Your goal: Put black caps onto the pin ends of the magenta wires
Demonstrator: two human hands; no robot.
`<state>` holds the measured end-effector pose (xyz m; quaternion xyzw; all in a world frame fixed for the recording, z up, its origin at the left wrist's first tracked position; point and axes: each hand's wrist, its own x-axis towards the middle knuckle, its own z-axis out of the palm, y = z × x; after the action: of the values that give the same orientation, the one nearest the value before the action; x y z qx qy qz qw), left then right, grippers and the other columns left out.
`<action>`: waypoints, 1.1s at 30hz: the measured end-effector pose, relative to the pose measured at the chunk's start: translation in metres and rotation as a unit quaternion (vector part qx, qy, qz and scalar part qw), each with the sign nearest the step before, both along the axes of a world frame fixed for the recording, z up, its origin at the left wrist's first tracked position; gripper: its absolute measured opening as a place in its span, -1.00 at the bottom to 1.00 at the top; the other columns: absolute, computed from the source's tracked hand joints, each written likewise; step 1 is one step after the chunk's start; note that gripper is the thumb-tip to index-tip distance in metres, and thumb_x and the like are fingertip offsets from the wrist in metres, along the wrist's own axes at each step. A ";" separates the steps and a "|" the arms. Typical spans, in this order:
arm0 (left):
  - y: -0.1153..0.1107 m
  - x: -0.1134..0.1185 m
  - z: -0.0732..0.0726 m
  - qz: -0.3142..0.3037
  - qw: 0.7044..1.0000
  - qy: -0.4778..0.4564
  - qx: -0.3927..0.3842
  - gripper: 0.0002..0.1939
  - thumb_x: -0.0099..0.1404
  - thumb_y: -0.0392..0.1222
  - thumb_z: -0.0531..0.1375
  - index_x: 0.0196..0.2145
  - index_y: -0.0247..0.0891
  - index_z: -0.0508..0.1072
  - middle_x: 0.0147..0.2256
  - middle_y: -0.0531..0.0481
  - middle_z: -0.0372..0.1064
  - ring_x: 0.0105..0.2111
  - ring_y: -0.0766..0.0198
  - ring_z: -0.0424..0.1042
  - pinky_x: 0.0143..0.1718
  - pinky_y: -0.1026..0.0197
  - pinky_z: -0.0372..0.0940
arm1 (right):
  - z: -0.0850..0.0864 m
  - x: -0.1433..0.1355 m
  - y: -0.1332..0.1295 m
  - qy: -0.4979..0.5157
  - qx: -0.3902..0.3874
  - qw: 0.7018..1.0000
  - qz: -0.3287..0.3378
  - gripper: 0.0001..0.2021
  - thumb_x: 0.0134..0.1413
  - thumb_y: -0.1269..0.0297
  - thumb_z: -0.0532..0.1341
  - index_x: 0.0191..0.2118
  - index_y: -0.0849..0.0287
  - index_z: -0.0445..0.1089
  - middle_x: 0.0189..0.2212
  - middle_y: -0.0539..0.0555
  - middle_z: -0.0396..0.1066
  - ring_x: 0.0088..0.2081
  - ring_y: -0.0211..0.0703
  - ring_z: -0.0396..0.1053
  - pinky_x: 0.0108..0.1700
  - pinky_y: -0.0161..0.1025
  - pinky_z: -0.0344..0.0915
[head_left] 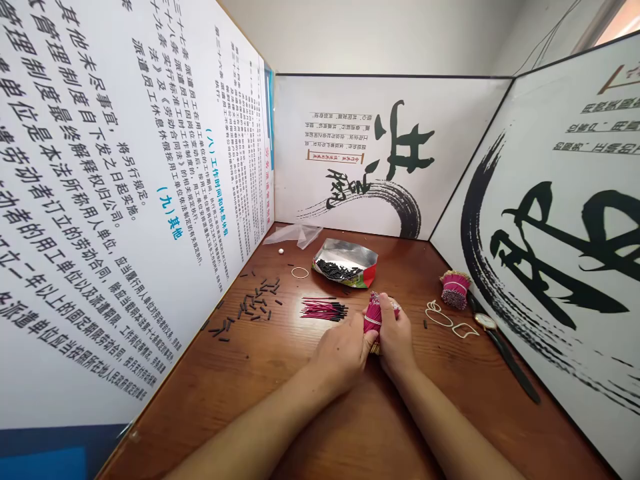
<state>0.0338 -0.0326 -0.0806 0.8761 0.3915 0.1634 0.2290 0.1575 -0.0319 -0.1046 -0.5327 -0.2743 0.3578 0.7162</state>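
Observation:
Both hands hold one thick bundle of short pink wires (373,317), bound round the middle by a pale rubber band. My left hand (343,343) pinches the bundle from the left near its lower end. Wrapped about its right side is my right hand (399,333), thumb on top. Golden tips show at the bottom of the bundle. Just left of my hands lies a flat row of pink wires with black ends (323,309). Behind it stands an open foil bag (367,253) with many small black tubes (337,269) inside.
Loose black tubes (257,303) lie scattered at the left. A second banded wire bundle (455,290), loose rubber bands (440,313) and a wristwatch (485,321) are at the right. Clear plastic (295,233) lies at the back. Printed panels (350,180) wall the table (350,427) on three sides.

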 end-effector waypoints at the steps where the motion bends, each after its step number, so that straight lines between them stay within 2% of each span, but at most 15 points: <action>1: 0.000 0.000 0.000 -0.002 1.000 0.001 0.001 -0.66 0.45 0.01 -0.20 -0.10 -0.22 0.25 -0.15 -0.13 0.41 -0.11 0.08 0.42 -0.15 0.13 0.24 | 0.001 0.000 0.000 0.006 0.000 1.000 -0.004 -0.55 -0.08 -0.19 0.28 -0.45 0.17 0.33 -0.60 -0.09 0.30 -0.56 -0.31 0.21 -0.47 -0.33 0.20; 13: -0.001 -0.001 0.000 -0.026 0.999 0.022 0.022 -0.67 0.46 -0.02 -0.19 -0.14 -0.23 0.25 -0.16 -0.13 0.42 -0.16 0.10 0.41 -0.17 0.12 0.26 | 0.011 -0.004 -0.004 -0.011 0.007 0.998 -0.067 -0.57 -0.09 -0.16 0.28 -0.48 0.16 0.30 -0.62 -0.09 0.27 -0.57 -0.30 0.21 -0.49 -0.33 0.20; 19: -0.005 -0.002 0.001 -0.014 0.999 -0.004 0.041 -0.67 0.45 -0.02 -0.19 -0.17 -0.22 0.27 -0.15 -0.12 0.39 -0.15 0.12 0.38 -0.14 0.11 0.25 | 0.009 -0.002 -0.004 -0.018 0.028 0.999 -0.040 -0.62 -0.02 -0.10 0.24 -0.45 0.16 0.30 -0.59 -0.10 0.25 -0.56 -0.31 0.19 -0.48 -0.34 0.19; 23: -0.008 -0.002 0.004 -0.003 0.999 -0.017 0.047 -0.75 0.40 -0.02 -0.07 -0.15 -0.21 0.26 -0.11 -0.12 0.37 -0.14 0.12 0.37 -0.13 0.12 0.25 | 0.011 -0.003 -0.005 -0.009 0.028 0.999 -0.043 -0.65 -0.02 -0.07 0.23 -0.44 0.15 0.30 -0.58 -0.10 0.27 -0.54 -0.30 0.21 -0.45 -0.33 0.22; 27: -0.007 -0.004 0.009 -0.007 1.000 -0.017 0.019 -0.71 0.37 0.01 -0.02 -0.09 -0.22 0.24 -0.10 -0.13 0.38 -0.11 0.10 0.39 -0.10 0.12 0.25 | 0.013 -0.005 -0.007 -0.025 0.034 0.999 -0.023 -0.67 -0.02 -0.06 0.23 -0.40 0.13 0.31 -0.56 -0.08 0.35 -0.53 -0.26 0.28 -0.43 -0.31 0.27; 33: -0.003 -0.004 0.009 -0.022 1.000 0.015 -0.016 -0.67 0.41 0.04 -0.08 -0.05 -0.22 0.23 -0.08 -0.16 0.39 -0.08 0.06 0.40 -0.12 0.11 0.25 | 0.009 -0.002 -0.003 0.011 0.007 0.999 -0.033 -0.62 -0.06 -0.11 0.25 -0.38 0.15 0.34 -0.55 -0.05 0.41 -0.54 -0.23 0.34 -0.42 -0.28 0.33</action>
<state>0.0297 -0.0354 -0.0717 0.8831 0.3777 0.1390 0.2413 0.1553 -0.0346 -0.0960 -0.5325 -0.2512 0.3382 0.7341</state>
